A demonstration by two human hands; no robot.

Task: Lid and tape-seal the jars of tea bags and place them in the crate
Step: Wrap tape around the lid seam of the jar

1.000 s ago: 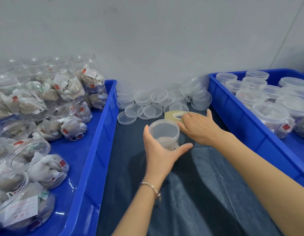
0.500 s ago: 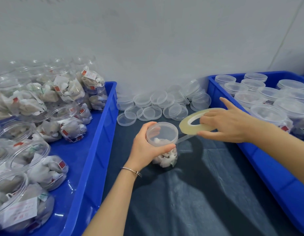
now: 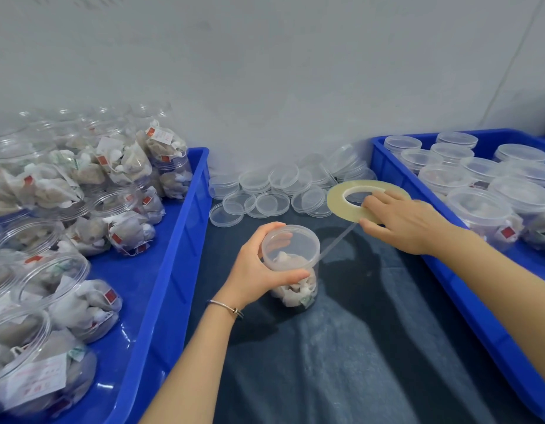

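Observation:
A clear lidded jar of tea bags (image 3: 292, 264) stands on the dark cloth in the middle. My left hand (image 3: 259, 267) grips it around the lid rim. My right hand (image 3: 402, 221) pinches a flat roll of clear tape (image 3: 341, 200), held in the air to the right of the jar. A thin strip of tape (image 3: 337, 241) stretches from the roll down to the jar's lid edge. The blue crate (image 3: 396, 215) at right holds several lidded jars (image 3: 479, 209).
A blue crate (image 3: 173, 270) at left is packed with several open jars of tea bags (image 3: 124, 228). Loose clear lids (image 3: 271, 191) lie piled against the grey wall behind the jar. Dark cloth (image 3: 357, 347) covers the surface between the crates.
My right hand picked the tape roll up from the cloth and drew it right and up, pulling a strip out from the jar. My left hand settled around the jar's lid.

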